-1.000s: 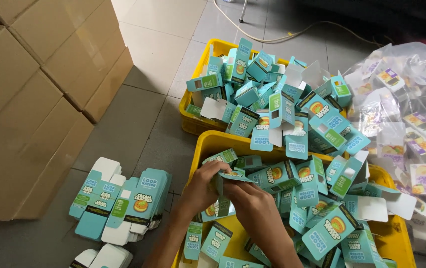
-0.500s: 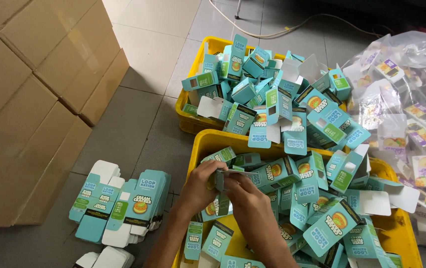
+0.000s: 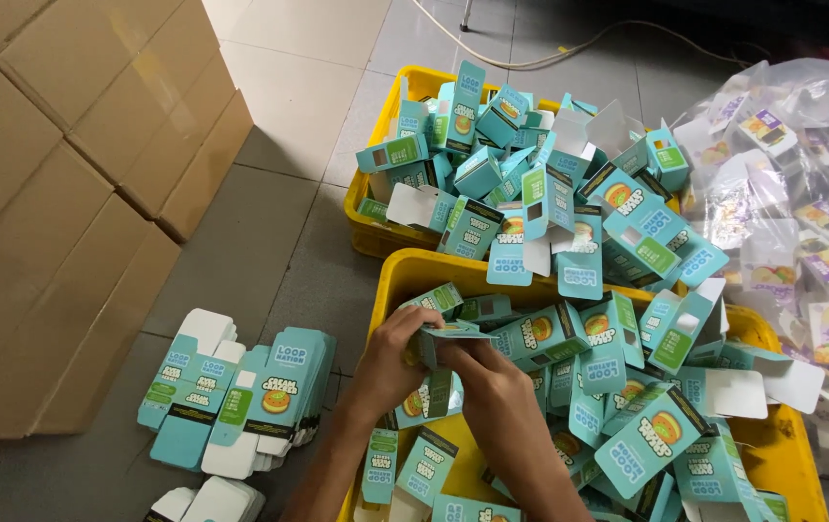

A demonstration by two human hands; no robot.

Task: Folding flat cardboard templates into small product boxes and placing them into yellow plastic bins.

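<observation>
Both of my hands grip one small teal carton (image 3: 445, 336) over the near yellow crate (image 3: 405, 275). My left hand (image 3: 397, 356) holds its left side with the fingers curled over the top. My right hand (image 3: 492, 382) pinches its right side from below. The carton's top flap lies flat between the thumbs. The crate under my hands is heaped with several folded teal cartons (image 3: 617, 387), some with white flaps standing open.
A second yellow crate (image 3: 376, 237) piled with the same cartons stands behind. Flat unfolded carton blanks (image 3: 240, 391) lie stacked on the floor at left. Brown cardboard boxes (image 3: 57, 184) line the left side. A clear plastic bag of sachets (image 3: 791, 203) sits at right. A cable (image 3: 550, 58) crosses the tiles.
My hands stay together on the same carton, working its flap; the grip has shifted slightly. The camera has drifted a little.
</observation>
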